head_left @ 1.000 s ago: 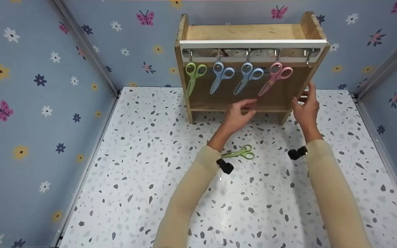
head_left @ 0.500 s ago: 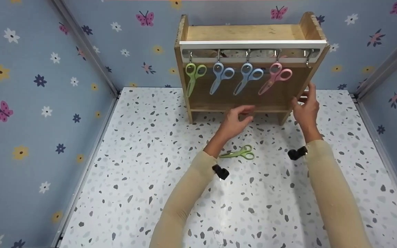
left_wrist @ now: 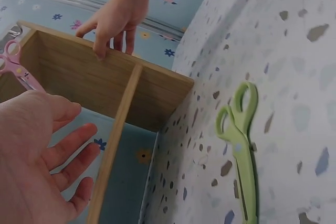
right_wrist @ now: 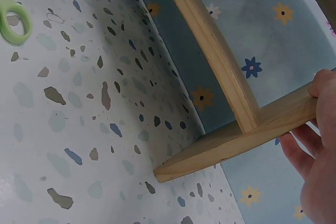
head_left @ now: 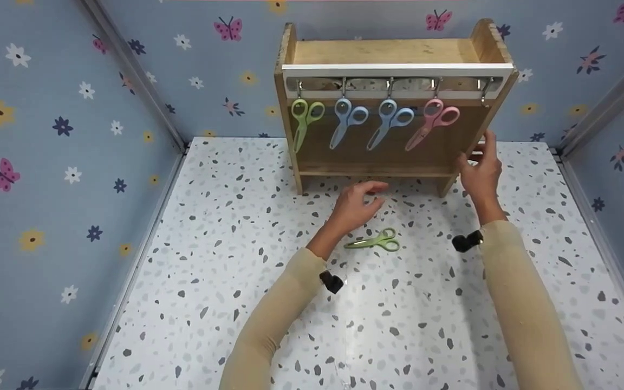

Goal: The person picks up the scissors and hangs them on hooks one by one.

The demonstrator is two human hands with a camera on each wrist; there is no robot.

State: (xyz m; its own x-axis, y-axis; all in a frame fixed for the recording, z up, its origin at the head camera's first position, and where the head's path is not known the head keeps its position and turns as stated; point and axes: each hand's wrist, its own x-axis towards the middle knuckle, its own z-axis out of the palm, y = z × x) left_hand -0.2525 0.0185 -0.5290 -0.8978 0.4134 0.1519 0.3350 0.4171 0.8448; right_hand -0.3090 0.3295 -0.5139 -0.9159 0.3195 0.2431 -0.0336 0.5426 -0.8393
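Observation:
My left hand (head_left: 355,206) holds nothing, its fingers loosely bent, above the table just in front of the wooden rack (head_left: 385,51). Close below it, green scissors (head_left: 381,240) lie flat on the table, handles toward the right. My right hand (head_left: 481,172) grips the rack's right side panel (right_wrist: 231,145), thumb and fingers on either side of the wood. From the rack's hooks hang green scissors (head_left: 302,122), two pairs of blue scissors (head_left: 343,119) and pink scissors (head_left: 431,122), all blades down. The rightmost hook (head_left: 485,92) is bare.
The rack stands upright against the patterned back wall (head_left: 225,70), on a white speckled table (head_left: 209,298). Patterned side walls (head_left: 46,216) with metal edge strips enclose the table left and right.
My left hand has drawn back from below the pink scissors, toward me and to the left. More of the green scissors on the table now shows. My right hand has stayed on the rack.

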